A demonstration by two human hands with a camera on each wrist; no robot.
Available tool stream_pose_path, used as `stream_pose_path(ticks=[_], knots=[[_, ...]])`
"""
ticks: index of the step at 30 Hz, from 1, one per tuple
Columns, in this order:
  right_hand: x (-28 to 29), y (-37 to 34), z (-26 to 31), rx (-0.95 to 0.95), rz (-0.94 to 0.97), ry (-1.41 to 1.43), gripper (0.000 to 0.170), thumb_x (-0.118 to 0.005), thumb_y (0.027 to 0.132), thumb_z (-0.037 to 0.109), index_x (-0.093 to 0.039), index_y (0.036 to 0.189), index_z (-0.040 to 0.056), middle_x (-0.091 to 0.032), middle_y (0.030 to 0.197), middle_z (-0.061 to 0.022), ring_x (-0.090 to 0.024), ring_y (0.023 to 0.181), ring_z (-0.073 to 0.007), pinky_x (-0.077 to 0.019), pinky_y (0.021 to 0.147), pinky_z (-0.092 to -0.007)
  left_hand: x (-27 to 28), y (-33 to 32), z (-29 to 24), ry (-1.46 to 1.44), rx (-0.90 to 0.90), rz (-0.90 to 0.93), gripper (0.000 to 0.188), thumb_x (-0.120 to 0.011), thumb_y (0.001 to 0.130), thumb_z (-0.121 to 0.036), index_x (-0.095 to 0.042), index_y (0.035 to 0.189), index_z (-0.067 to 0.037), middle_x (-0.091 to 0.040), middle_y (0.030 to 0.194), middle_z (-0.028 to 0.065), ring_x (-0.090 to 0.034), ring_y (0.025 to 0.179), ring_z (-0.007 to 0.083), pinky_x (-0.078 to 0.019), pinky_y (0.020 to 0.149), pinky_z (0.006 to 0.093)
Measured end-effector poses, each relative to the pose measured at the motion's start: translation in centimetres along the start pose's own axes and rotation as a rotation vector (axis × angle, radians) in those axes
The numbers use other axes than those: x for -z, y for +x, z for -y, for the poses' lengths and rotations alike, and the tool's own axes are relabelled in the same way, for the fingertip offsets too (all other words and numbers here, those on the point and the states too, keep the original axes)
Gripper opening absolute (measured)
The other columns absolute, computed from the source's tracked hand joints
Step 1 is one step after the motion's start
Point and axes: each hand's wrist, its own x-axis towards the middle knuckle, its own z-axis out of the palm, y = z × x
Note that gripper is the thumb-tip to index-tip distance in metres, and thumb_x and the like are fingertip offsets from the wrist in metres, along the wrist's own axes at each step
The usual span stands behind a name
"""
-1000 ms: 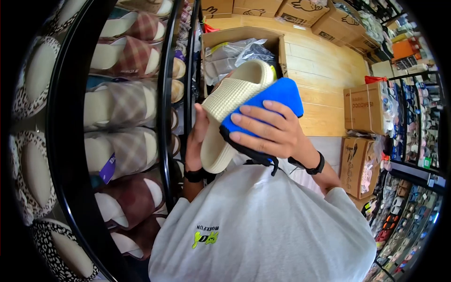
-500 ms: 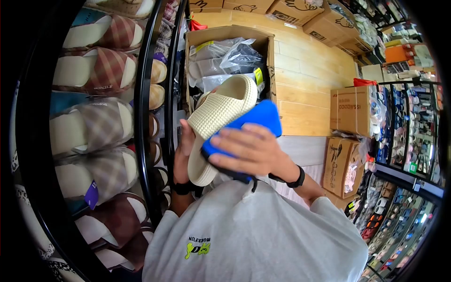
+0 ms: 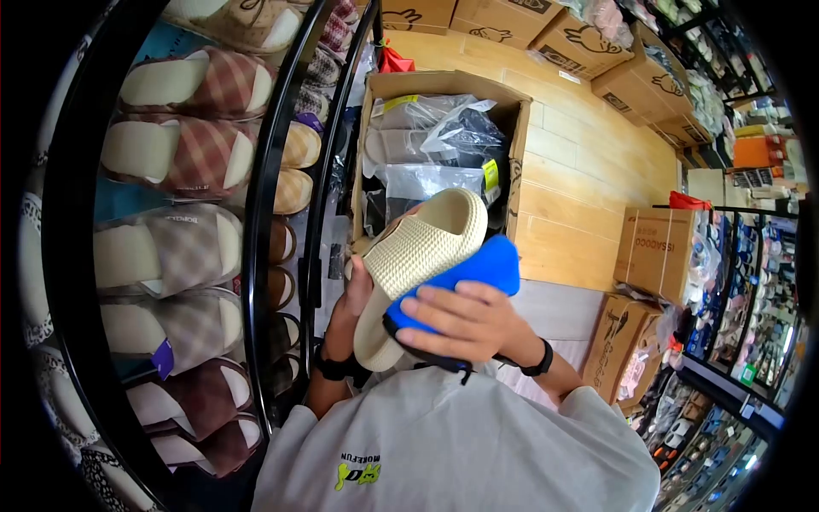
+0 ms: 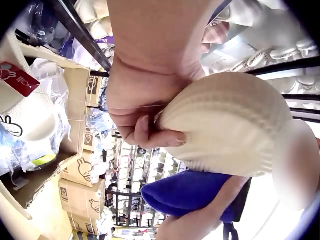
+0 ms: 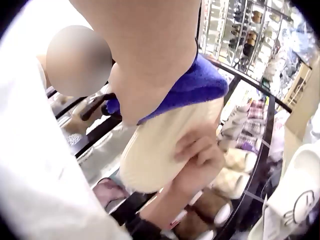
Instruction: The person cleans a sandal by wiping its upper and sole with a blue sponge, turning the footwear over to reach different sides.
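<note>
My left hand (image 3: 351, 294) holds a cream slipper (image 3: 408, 254) with a waffle-textured strap, thumb along its side. In the right wrist view, the left fingers (image 5: 200, 150) bend against the pale sole (image 5: 155, 150). With my right hand (image 3: 461, 320) I grip a blue plush pad (image 3: 495, 263) with black edging and a short black cord. The right fingers lie across the plush, and its thumb is hidden in the head view. The pad overlaps the slipper's right side there. The left wrist view shows the blue pad (image 4: 185, 192) close under the slipper.
An open carton (image 3: 524, 162) of bagged slippers stands just ahead on the wooden floor (image 3: 572, 188). To the left, a black rack (image 3: 277, 171) holds rows of plaid slippers (image 3: 183, 154). More cartons (image 3: 653, 252) and crowded shelves line the right side.
The head view has shifted, bringing more of the open carton into sight. My right hand and the blue pad have moved slightly along the slipper; the left hand keeps its hold.
</note>
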Motion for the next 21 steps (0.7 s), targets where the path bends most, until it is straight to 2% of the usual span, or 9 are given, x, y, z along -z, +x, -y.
stream_pose_path(ticks=[2,3,4,7,11,14,16,19,21], knots=[[1.4,0.0,-2.0,-0.186,0.007,0.031,0.036,-0.068,0.105,0.025,-0.076,0.140,0.0228,-0.074,0.147,-0.0068,-0.071,0.132,-0.0244,-0.0407,0.122,-0.0438,-0.5,0.7,-0.2,0.036,-0.008,-0.017,0.136,-0.049,0.090,-0.099,-0.026,0.173,0.006,-0.038,0.176,0.0183,-0.037,0.163,0.0278,-0.0292,0.133,0.0436],[1.8,0.0,-2.5,-0.324,-0.050,0.077,0.044,-0.078,0.099,0.034,-0.076,0.141,0.0229,-0.072,0.149,-0.0092,-0.069,0.133,-0.0286,-0.0421,0.121,-0.0482,-0.7,1.1,-0.2,0.057,-0.009,-0.021,0.136,-0.049,0.090,-0.099,-0.026,0.173,0.006,-0.037,0.176,0.0182,-0.037,0.163,0.0277,-0.0290,0.133,0.0436],[2.3,-0.1,-3.3,-0.410,-0.092,0.111,0.054,-0.086,0.091,0.041,-0.077,0.141,0.0191,-0.072,0.148,-0.0121,-0.068,0.134,-0.0343,-0.0440,0.119,-0.0527,-1.1,1.4,-0.4,0.079,-0.012,-0.030,0.136,-0.050,0.090,-0.099,-0.026,0.173,0.006,-0.037,0.176,0.0182,-0.037,0.163,0.0277,-0.0289,0.133,0.0436],[1.8,-1.2,-4.9,-0.550,-0.247,0.154,0.056,-0.088,0.090,0.042,-0.078,0.137,0.0135,-0.073,0.145,-0.0176,-0.067,0.134,-0.0413,-0.0448,0.117,-0.0580,-1.9,2.2,-0.4,0.144,-0.032,-0.064,0.136,-0.050,0.090,-0.099,-0.026,0.173,0.006,-0.037,0.176,0.0182,-0.036,0.163,0.0276,-0.0283,0.134,0.0435],[1.7,-2.9,-4.2,-0.547,-0.262,0.158,0.055,-0.087,0.090,0.045,-0.079,0.135,0.0144,-0.074,0.143,-0.0181,-0.068,0.132,-0.0425,-0.0436,0.117,-0.0586,-2.1,2.5,1.0,0.198,-0.041,-0.099,0.135,-0.048,0.091,-0.099,-0.025,0.174,0.006,-0.035,0.178,0.0188,-0.035,0.164,0.0279,-0.0262,0.135,0.0435],[1.9,-3.8,-3.0,-0.436,-0.204,0.198,0.045,-0.085,0.093,0.044,-0.080,0.132,0.0217,-0.078,0.138,-0.0104,-0.071,0.128,-0.0335,-0.0407,0.120,-0.0518,-3.4,2.5,1.7,0.113,-0.029,-0.131,0.133,-0.042,0.093,-0.099,-0.024,0.174,0.005,-0.033,0.179,0.0196,-0.033,0.165,0.0284,-0.0252,0.136,0.0451],[2.1,-4.3,-2.9,-0.349,-0.209,0.148,0.043,-0.085,0.093,0.045,-0.080,0.132,0.0257,-0.079,0.137,-0.0061,-0.072,0.127,-0.0280,-0.0419,0.119,-0.0473,-3.5,2.0,2.7,0.138,0.039,-0.168,0.145,-0.032,0.085,-0.108,-0.016,0.176,0.003,-0.030,0.180,0.0199,-0.035,0.165,0.0330,-0.0267,0.136,0.0501],[3.2,-5.0,-4.8,-0.281,-0.202,0.178,0.041,-0.084,0.094,0.042,-0.080,0.132,0.0260,-0.079,0.138,-0.0059,-0.072,0.128,-0.0278,-0.0448,0.117,-0.0456,-4.4,2.4,3.5,0.023,-0.022,-0.115,0.133,-0.037,0.093,-0.101,-0.024,0.175,0.003,-0.032,0.179,0.0198,-0.031,0.166,0.0287,-0.0247,0.136,0.0461],[4.0,-5.1,-5.9,-0.274,-0.192,0.174,0.043,-0.085,0.093,0.040,-0.080,0.132,0.0247,-0.078,0.140,-0.0066,-0.071,0.128,-0.0288,-0.0474,0.115,-0.0464,-4.9,2.7,3.5,0.027,-0.034,-0.101,0.133,-0.037,0.093,-0.101,-0.024,0.175,0.003,-0.032,0.180,0.0198,-0.031,0.166,0.0288,-0.0246,0.136,0.0461]])
